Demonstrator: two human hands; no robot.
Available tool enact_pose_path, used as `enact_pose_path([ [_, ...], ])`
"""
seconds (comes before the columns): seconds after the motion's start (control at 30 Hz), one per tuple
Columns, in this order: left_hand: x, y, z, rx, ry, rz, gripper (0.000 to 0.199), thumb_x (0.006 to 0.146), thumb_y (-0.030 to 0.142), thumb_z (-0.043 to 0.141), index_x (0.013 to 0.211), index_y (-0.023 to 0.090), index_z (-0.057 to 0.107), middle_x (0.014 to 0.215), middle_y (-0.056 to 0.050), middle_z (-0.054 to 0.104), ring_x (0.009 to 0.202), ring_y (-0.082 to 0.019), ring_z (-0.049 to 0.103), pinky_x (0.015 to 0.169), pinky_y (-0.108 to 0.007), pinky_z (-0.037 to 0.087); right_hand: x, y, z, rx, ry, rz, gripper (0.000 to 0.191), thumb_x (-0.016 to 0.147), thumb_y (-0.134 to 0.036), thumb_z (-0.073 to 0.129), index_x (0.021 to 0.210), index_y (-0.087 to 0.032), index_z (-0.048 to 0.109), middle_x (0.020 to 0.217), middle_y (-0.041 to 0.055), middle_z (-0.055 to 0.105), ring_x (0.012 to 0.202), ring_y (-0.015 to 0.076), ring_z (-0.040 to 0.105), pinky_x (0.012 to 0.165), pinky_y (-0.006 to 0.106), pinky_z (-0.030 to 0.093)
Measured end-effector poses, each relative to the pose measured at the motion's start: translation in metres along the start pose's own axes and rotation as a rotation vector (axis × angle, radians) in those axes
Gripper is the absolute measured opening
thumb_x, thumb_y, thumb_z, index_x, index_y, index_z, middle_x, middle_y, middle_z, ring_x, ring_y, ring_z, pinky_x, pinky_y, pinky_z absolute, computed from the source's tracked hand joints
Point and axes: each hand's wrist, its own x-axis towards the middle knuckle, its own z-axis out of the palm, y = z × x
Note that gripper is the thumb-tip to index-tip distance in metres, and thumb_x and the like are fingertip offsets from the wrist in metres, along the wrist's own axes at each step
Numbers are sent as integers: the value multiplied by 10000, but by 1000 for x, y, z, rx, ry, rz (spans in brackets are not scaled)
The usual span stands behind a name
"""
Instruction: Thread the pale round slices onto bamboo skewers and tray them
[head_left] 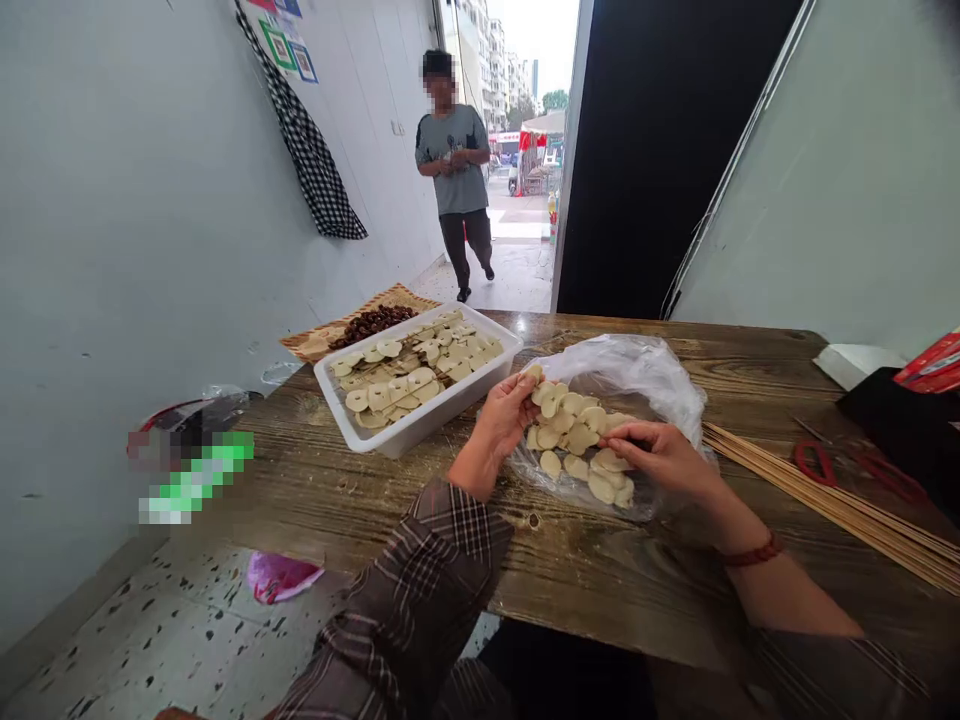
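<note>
My left hand (502, 415) is closed round one end of a row of overlapping pale round slices (571, 405), which seem to be strung on a skewer. At the row's other end, the fingertips of my right hand (660, 455) are pinched together; what they grip is too small to make out. Below both hands, loose pale slices (600, 485) lie on a see-through plastic bag (630, 365). Left of my hands, a white plastic tub (420, 430) holds many similar slices in rows.
Dark red round pieces (375, 322) lie on patterned paper (311, 343) behind the tub. Right of the bag are a bundle of thin wooden sticks (817, 490) and red-handled scissors (814, 462) on the wooden table (360, 500). A person (454, 170) stands near the doorway.
</note>
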Motion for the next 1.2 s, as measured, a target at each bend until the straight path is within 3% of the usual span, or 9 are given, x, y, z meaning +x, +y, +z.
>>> enact_pose_path([
  [0.23, -3, -1, -2, -14, 10, 0, 392, 600, 395, 881, 825, 132, 695, 778, -71, 738, 626, -130, 664, 572, -218, 533, 2, 4, 6, -54, 36, -72, 301, 859, -452, 602, 839, -205, 773, 924, 97, 772, 849, 267, 704, 791, 404, 545],
  [0.4, -4, -6, -2, -16, 16, 3, 401, 594, 418, 882, 813, 135, 700, 774, -80, 737, 660, -153, 692, 628, -238, 552, 3, 1, 10, -79, 49, -63, 329, 871, -475, 577, 824, -213, 770, 915, 100, 773, 848, 284, 706, 777, 427, 548],
  [0.73, -5, -9, 0, -37, 21, -10, 463, 567, 430, 897, 833, 106, 700, 759, -77, 722, 636, -134, 670, 597, -220, 531, 3, 8, 19, -112, 90, -55, 330, 866, -475, 571, 838, -218, 777, 946, 103, 776, 889, 295, 707, 808, 440, 547],
  [1.0, -3, -9, -4, -58, 63, -15, 368, 654, 354, 857, 862, 110, 676, 766, -57, 717, 628, -123, 665, 580, -220, 542, 1, 0, 14, -79, 23, 54, 389, 839, -531, 570, 886, -212, 788, 1016, 102, 771, 960, 303, 697, 859, 423, 533],
  [1.2, 0, -8, -8, -64, 93, 6, 374, 622, 362, 854, 836, 122, 662, 752, -65, 722, 587, -124, 637, 529, -219, 498, 2, 6, 13, -84, 11, 46, 413, 807, -573, 604, 892, -217, 797, 1010, 108, 771, 965, 314, 697, 886, 445, 531],
])
